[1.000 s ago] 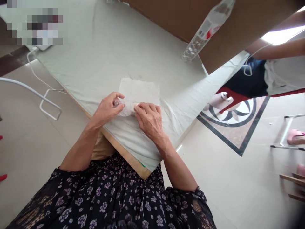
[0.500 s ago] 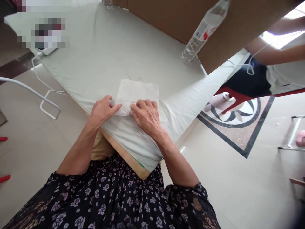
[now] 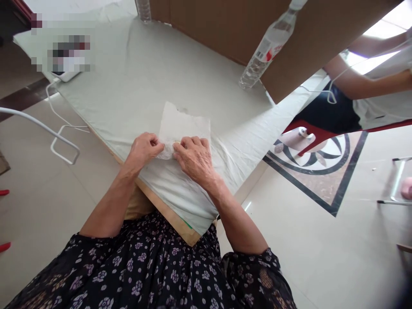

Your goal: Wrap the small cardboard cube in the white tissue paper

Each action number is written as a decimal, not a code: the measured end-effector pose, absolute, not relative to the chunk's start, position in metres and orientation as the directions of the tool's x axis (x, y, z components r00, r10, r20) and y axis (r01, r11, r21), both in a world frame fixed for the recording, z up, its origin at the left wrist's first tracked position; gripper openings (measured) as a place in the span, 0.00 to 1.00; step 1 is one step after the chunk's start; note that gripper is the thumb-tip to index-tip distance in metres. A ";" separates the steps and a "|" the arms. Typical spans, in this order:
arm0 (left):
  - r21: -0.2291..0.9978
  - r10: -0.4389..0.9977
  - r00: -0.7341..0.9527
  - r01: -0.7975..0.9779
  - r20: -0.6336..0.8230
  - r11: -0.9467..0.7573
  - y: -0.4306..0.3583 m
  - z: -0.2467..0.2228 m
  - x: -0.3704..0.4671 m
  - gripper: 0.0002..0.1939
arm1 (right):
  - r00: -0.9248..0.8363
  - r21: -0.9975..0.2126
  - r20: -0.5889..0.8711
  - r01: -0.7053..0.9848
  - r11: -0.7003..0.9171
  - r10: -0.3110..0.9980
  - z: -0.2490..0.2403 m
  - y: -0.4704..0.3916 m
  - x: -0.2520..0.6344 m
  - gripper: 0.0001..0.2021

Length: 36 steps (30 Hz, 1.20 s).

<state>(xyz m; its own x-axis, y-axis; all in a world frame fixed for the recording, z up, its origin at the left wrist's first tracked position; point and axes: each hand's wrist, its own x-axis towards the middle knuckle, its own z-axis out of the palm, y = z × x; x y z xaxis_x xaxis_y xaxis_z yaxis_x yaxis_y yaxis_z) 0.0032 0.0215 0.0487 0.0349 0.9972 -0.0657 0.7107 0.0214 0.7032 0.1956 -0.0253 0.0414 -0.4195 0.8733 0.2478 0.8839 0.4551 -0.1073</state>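
Plainly, a squarish white sheet (image 3: 188,124) overlies wrinkled cloth (image 3: 233,148).

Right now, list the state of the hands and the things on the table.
Sheet: spread out, near edge at the hands.
Left hand: thumb and fingers closed on sheet's near-left corner.
Right hand: fingers bent, on the sheet.
Labelled bottle: upright, top cropped.
Far bottle: upright, partly cropped.
Cardboard: standing.
Cloth: spread, creased.
White device: mostly pixelated, state unclear.

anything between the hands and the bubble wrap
Nothing visible separates the left hand from the bubble wrap, whose near-left corner it touches. At the right hand, a mostly hidden pale object seems to lie between.
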 end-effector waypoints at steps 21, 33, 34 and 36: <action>0.714 0.893 0.449 0.618 0.021 -0.328 0.010 0.061 0.028 0.14 | -0.305 -0.449 0.308 0.788 0.421 0.901 0.046 -0.036 0.212 0.20; 0.543 0.853 0.459 0.663 0.249 -0.516 0.004 0.045 0.038 0.08 | 0.245 -0.728 0.013 0.667 -0.159 0.969 0.012 -0.057 0.259 0.39; 0.533 0.849 0.466 0.665 0.250 -0.523 0.004 0.045 0.038 0.09 | 0.255 -0.724 0.005 0.668 -0.173 0.967 0.011 -0.051 0.255 0.42; 0.502 0.838 0.481 0.675 0.256 -0.541 0.003 0.043 0.040 0.10 | 0.281 -0.731 0.012 0.657 -0.184 0.960 0.010 -0.039 0.245 0.44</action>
